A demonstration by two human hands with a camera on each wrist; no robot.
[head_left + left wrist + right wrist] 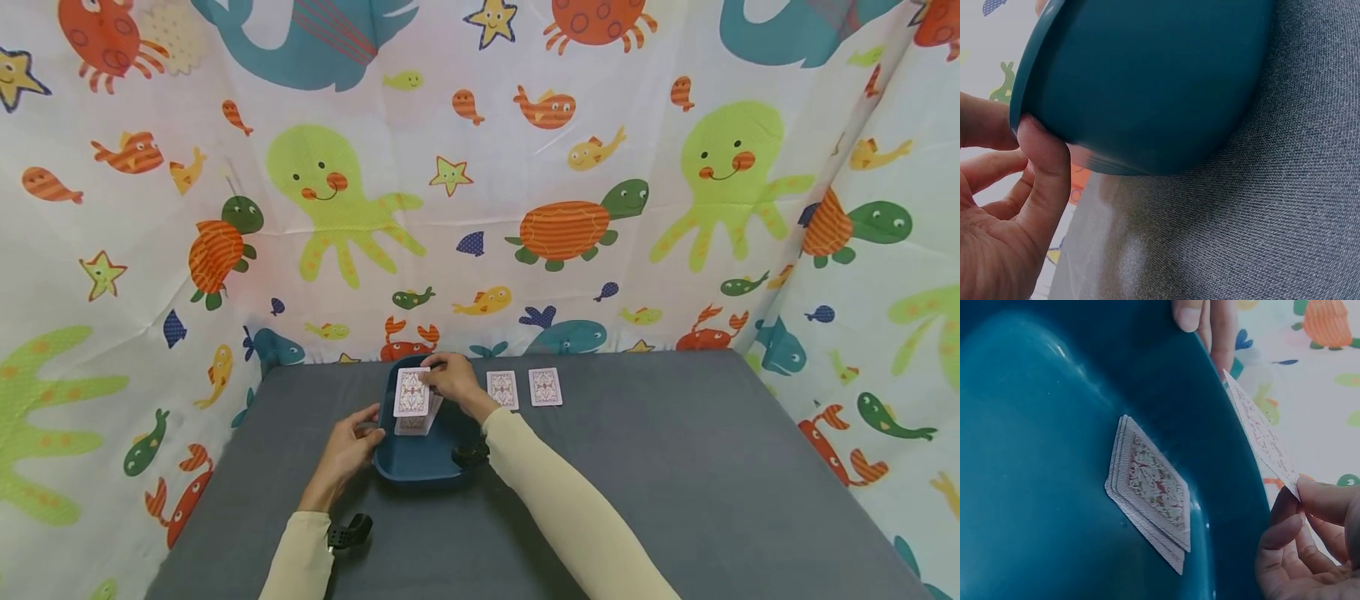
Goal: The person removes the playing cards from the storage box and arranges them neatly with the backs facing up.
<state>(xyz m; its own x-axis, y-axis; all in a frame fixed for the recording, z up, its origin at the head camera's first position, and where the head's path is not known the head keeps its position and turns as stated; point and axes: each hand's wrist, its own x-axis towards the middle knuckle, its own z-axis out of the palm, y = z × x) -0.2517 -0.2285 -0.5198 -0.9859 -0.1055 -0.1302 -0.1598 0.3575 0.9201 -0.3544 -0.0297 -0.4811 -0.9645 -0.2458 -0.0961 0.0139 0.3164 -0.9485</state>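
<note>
My right hand (452, 379) pinches a patterned playing card (411, 392) by its edge, above the blue basin (420, 476). The right wrist view shows this card (1263, 434) tilted near the basin's rim, between thumb and fingers. Inside the basin lies a small, slightly fanned stack of playing cards (1154, 487), patterned backs up. My left hand (349, 446) grips the basin's left rim, and in the left wrist view its thumb (1044, 153) presses on the rim while the fingers reach behind.
Two more cards lie back up on the grey table to the right of the basin, a nearer card (502, 389) and a farther card (545, 387). A curtain (480, 225) printed with sea animals stands behind the grey table (675, 467) and along its sides.
</note>
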